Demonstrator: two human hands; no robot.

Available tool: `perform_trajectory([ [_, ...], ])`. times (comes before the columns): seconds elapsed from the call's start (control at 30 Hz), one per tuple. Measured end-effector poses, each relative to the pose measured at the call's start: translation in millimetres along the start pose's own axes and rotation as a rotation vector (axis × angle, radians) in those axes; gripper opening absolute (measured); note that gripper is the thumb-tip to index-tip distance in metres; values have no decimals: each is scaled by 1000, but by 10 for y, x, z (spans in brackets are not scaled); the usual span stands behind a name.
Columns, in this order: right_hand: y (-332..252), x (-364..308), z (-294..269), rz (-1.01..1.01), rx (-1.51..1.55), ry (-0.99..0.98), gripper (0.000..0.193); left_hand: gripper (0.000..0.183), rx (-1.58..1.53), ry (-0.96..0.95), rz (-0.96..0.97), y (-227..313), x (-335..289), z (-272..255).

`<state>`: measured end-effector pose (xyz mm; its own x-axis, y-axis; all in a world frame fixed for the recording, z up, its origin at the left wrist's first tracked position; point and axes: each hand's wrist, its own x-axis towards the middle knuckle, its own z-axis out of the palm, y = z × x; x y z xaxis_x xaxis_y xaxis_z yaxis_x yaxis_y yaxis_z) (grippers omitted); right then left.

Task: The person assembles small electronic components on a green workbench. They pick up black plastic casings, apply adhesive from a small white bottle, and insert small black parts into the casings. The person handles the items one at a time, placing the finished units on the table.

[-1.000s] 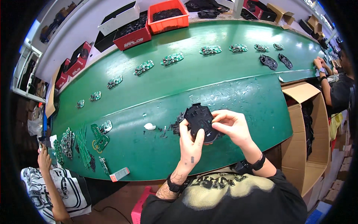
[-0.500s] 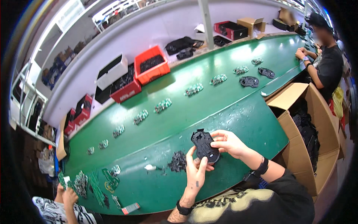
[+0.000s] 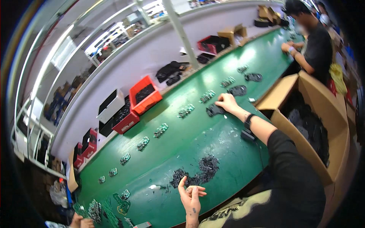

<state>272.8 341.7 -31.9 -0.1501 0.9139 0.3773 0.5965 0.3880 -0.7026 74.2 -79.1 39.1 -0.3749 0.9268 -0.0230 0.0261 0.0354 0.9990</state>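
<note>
My right hand (image 3: 228, 103) reaches far across the green bench, its fingers closed on the edge of a black plastic mouse shell (image 3: 213, 110). The shell is at the bench surface, partly hidden by the hand. Two similar black shells, a nearer one (image 3: 237, 90) and a farther one (image 3: 253, 77), lie beyond it. Near the front, my left hand (image 3: 191, 192) is open with its fingers apart and holds nothing. It hovers by a heap of small black plastic pieces (image 3: 208, 169), which spreads to its right. A small white bottle (image 3: 154, 187) lies left of that hand.
Clusters of small green circuit boards (image 3: 160, 130) run in a row along the bench (image 3: 182, 148). Red, white and orange bins (image 3: 145, 95) stand at the back wall. An open cardboard box (image 3: 304, 125) of black parts is at right. Co-workers' hands show at far right (image 3: 288, 48) and lower left (image 3: 81, 221).
The mouse shell has gone from between both hands to the far bench, carried by my right hand. My left hand has let go and opened. More of the black heap shows, and the view has shifted.
</note>
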Motion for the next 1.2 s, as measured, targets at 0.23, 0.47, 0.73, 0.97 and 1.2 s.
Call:
perform_trajectory([
  [0.23,204,-34,-276,-202,-107,204,41,32,292,-295,46,-20,-58,601],
  [0.47,-712,-1971,-2431,-420,561,210,13,66,1172,-824,556,-19,-191,1167],
  [0.73,-282,-4056,-2689,353,4,480,8,82,1361,-843,559,-87,-98,1567],
  [0.97,-152,-3041,-4270,476,88,-37,41,89,1386,-845,568,-114,-101,1540],
  [1.2,1690,-3110,-4274,767,-253,-590,123,85,1321,-850,566,-62,-73,1593],
])
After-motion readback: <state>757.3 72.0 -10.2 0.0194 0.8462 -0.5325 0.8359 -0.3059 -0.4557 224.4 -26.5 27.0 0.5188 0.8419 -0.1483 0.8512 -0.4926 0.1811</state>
